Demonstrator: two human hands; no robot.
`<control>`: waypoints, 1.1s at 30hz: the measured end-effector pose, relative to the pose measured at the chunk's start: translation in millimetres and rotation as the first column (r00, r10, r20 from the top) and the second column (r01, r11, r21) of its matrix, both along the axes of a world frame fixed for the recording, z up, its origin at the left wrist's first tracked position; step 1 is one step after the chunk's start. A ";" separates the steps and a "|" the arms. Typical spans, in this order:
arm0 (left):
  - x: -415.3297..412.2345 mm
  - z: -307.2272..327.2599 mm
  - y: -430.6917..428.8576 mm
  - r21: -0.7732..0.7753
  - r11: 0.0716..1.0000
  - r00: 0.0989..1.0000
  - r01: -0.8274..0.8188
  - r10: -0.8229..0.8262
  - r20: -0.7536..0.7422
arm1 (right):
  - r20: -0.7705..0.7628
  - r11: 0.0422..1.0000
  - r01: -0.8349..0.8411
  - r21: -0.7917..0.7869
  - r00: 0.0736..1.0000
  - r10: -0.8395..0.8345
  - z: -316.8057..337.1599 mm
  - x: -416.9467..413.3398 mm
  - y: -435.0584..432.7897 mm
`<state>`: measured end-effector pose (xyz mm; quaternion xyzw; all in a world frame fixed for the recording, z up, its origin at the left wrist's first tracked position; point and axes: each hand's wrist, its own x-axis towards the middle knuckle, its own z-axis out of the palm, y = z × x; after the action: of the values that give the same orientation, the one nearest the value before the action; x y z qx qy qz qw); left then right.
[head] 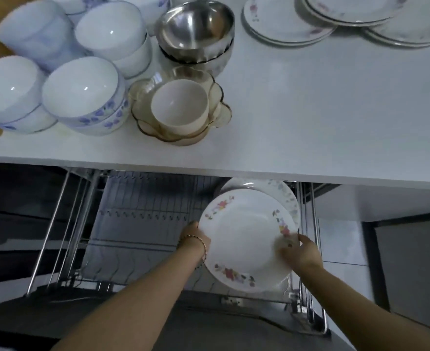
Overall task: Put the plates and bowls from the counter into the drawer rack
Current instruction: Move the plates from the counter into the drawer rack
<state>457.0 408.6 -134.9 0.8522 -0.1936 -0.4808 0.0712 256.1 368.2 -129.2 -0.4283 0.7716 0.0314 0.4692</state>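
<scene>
We find the white round floral-rimmed plate (244,241) at the right end of the steel wire drawer rack (138,211). It is tilted, face towards us, just near of a second floral plate (286,196). The left hand (196,239) and right hand (300,252) grip opposite rims, with the left fingers hidden behind. Open slots lie to the left. The white counter (310,110) edge hides the rack's far part.

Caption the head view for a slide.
Left hand and right hand hold a floral plate at the drawer rack by another plate; bowls, plate stacks on the counter.
</scene>
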 end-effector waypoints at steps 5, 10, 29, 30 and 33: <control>5.4 -46.2 -37.2 0.019 1.000 0.999 0.020 -0.021 0.043 | -0.105 0.987 0.105 -0.120 0.988 -0.117 -49.2 11.0 -7.5; -2.5 -61.3 -64.5 -0.031 0.999 0.995 0.041 -0.038 0.096 | -0.157 0.954 0.258 -0.149 0.947 -0.281 -69.7 15.4 -15.8; -27.9 -68.5 -38.9 -0.065 0.953 0.918 -0.296 0.265 -0.295 | -0.016 0.963 0.271 0.008 0.962 -0.271 -74.2 9.3 3.8; -29.3 -59.3 -36.4 -0.024 0.970 0.948 -0.241 0.230 -0.220 | -0.025 0.976 0.210 0.055 0.978 -0.209 -69.4 5.8 3.2; -40.2 -29.2 -34.4 0.088 0.982 0.977 -0.168 0.178 -0.119 | 0.056 0.969 -0.100 0.226 0.994 0.089 -43.9 -13.1 -3.8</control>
<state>416.8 374.3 -164.1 0.8358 -0.0951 -0.5329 0.0921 242.9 364.4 -173.2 -0.4085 0.7307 0.1324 0.5308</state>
